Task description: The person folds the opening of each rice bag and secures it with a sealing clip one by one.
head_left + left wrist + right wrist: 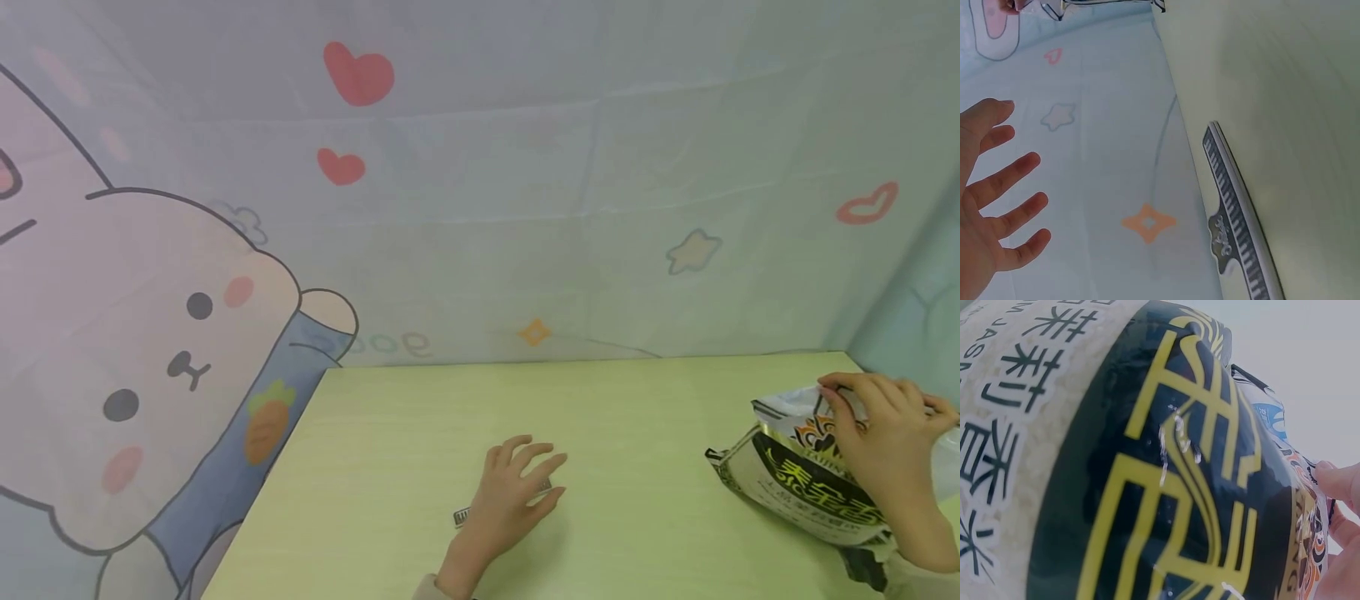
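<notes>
My left hand point(504, 496) hovers over the table with fingers spread and slightly bent, holding nothing. Below it lies a long narrow silver-and-dark bar point(1238, 212) with a row of stripes and a script-lettered bulge; the hand partly hides it in the head view. On the right, my right hand point(892, 442) grips the upper part of a plastic rice bag point(813, 496), thumb toward the near face. White grains show through the bag in the right wrist view, beside a black band with yellow characters. The bag leans on the table, its top creased.
The pale yellow-green table point(630, 433) ends at the back against a hanging cloth point(480, 250) printed with hearts, a star and a large rabbit. More of the cloth hangs at the right side. Dark material point(862, 567) shows under the bag's near corner.
</notes>
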`<state>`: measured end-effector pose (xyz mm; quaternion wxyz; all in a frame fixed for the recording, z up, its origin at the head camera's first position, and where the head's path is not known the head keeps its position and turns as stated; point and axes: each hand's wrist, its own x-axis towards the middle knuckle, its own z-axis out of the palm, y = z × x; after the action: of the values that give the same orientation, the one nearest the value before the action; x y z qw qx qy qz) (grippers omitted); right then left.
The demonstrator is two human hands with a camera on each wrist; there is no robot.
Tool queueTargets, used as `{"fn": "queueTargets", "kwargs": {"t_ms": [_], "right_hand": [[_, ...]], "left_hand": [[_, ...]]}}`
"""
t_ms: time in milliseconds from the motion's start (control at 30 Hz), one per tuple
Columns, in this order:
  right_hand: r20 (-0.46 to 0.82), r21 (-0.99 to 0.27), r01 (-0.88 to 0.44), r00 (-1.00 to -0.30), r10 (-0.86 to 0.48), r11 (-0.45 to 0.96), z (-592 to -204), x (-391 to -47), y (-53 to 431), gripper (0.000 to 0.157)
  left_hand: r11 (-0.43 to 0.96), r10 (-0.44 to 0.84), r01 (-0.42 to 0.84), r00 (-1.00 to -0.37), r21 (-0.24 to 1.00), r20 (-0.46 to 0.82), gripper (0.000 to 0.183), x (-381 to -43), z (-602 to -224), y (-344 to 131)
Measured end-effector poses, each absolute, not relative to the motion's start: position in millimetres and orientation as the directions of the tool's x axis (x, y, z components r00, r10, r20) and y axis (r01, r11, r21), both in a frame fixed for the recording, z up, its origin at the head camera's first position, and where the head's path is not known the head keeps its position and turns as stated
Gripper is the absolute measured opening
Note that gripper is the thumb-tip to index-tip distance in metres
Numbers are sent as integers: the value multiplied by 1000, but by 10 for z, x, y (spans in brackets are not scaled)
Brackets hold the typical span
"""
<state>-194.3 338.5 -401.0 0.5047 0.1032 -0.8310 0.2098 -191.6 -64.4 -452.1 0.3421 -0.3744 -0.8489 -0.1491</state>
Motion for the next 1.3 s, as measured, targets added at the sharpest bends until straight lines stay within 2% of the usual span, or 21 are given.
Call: {"fn": "queueTargets", "kwargs": {"t_ms": [167, 467, 967, 1300], "right_hand": [[887, -235, -393, -460, 31, 889, -4012, -1942, 3393, 72], [891, -224, -400, -454, 20, 889, -4018, -1953, 3397, 71], [899, -206, -411, -437, 6, 888, -4037, -1961, 3415, 70], [908, -201, -426, -420, 4, 882, -4048, -1974, 3419, 71]], "left_hand": [[701, 522, 713, -515, 1, 680, 43, -1932, -4566, -728], [760, 508, 648, -633, 41, 584, 42, -1929, -4623, -874], [768, 488, 636, -654, 72, 578, 34, -1930, -4773, -1045], [829, 460, 555, -748, 71, 478, 38, -1911, -4773, -1114]]}}
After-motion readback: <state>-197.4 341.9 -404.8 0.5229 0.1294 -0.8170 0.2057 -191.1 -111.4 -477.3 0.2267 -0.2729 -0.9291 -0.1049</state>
